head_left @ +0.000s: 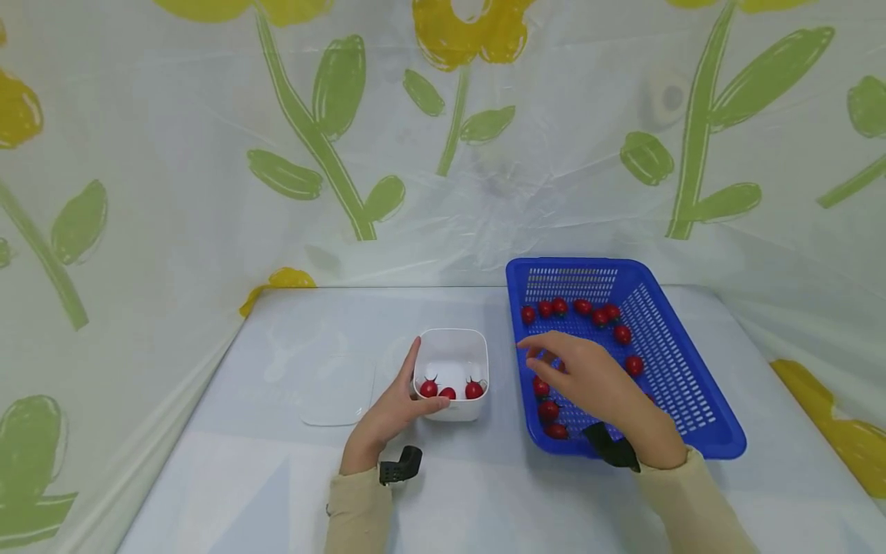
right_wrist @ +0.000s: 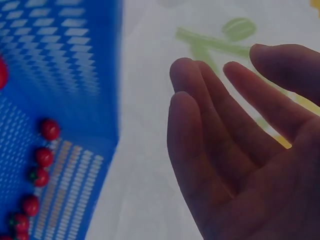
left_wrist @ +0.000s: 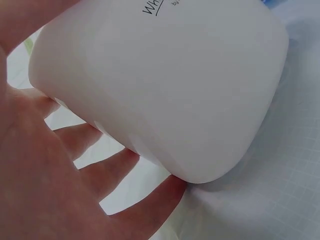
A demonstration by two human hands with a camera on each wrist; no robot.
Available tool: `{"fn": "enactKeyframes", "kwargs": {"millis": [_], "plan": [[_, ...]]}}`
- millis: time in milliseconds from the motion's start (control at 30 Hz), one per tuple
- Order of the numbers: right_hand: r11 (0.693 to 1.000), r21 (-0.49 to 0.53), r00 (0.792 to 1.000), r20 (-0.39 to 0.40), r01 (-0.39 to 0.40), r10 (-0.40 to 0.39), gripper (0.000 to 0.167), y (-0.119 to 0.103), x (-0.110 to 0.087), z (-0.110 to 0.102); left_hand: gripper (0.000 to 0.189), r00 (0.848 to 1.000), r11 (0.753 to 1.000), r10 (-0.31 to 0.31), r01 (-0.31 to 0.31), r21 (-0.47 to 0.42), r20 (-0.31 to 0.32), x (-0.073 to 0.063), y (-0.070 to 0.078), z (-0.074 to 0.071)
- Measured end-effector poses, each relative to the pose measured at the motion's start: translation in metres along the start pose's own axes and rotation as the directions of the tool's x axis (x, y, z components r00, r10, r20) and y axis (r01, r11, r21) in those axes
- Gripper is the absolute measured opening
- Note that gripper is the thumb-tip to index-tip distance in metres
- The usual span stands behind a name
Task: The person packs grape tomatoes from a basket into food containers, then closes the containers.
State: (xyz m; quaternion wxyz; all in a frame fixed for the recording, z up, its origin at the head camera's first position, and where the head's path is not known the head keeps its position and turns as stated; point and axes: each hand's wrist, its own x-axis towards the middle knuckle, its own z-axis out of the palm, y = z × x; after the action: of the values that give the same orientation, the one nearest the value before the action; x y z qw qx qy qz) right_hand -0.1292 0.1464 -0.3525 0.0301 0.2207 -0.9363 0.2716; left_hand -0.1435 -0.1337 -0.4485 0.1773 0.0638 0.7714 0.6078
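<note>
A white square plastic container (head_left: 455,414) stands on the table with three cherry tomatoes (head_left: 474,389) along its near side. My left hand (head_left: 389,412) grips it, fingers along the left wall and thumb over the near rim. In the left wrist view, the fingertips touch the side of the container (left_wrist: 175,90). Over the left part of a blue plastic basket (head_left: 692,369) hovers my right hand (head_left: 595,381). Its fingers are loosely bent, with nothing between them in the right wrist view. Several cherry tomatoes (head_left: 622,335) lie on the basket's floor, some hidden under the hand.
A clear flat lid (head_left: 337,392) lies on the table left of the container. White table covering (head_left: 477,492) spreads between me and both vessels. Behind the table hangs a curtain (head_left: 554,208) with printed flowers and leaves.
</note>
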Motion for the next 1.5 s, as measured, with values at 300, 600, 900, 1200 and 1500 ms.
{"fn": "enactKeyframes", "kwargs": {"millis": [300, 600, 900, 1200, 1500], "plan": [[0.995, -0.02, 0.99, 0.098, -0.102, 0.104, 0.028, 0.054, 0.016, -0.006, 0.098, 1.0, 1.0, 0.001, -0.001, -0.016, -0.004, -0.001, -0.007, -0.001], [0.982, -0.039, 0.972, 0.141, -0.185, 0.188, 0.03, 0.109, 0.029, -0.013, 0.095, 1.0, 1.0, 0.022, -0.022, -0.004, -0.009, 0.011, -0.021, -0.001], [0.946, -0.118, 0.94, 0.13, -0.302, 0.316, 0.045, 0.155, 0.037, -0.015, 0.1, 1.0, 1.0, 0.014, -0.014, -0.014, 0.025, -0.003, 0.005, -0.003], [0.909, -0.157, 0.879, 0.236, -0.386, 0.414, 0.05, 0.176, 0.034, -0.016, 0.1, 0.999, 0.999, 0.003, -0.002, -0.035, 0.038, -0.005, 0.009, -0.001], [0.913, -0.148, 0.874, 0.267, -0.38, 0.406, 0.043, 0.179, 0.03, -0.015, 0.1, 0.999, 0.998, 0.014, -0.011, -0.056, 0.047, 0.002, -0.001, -0.003]]}}
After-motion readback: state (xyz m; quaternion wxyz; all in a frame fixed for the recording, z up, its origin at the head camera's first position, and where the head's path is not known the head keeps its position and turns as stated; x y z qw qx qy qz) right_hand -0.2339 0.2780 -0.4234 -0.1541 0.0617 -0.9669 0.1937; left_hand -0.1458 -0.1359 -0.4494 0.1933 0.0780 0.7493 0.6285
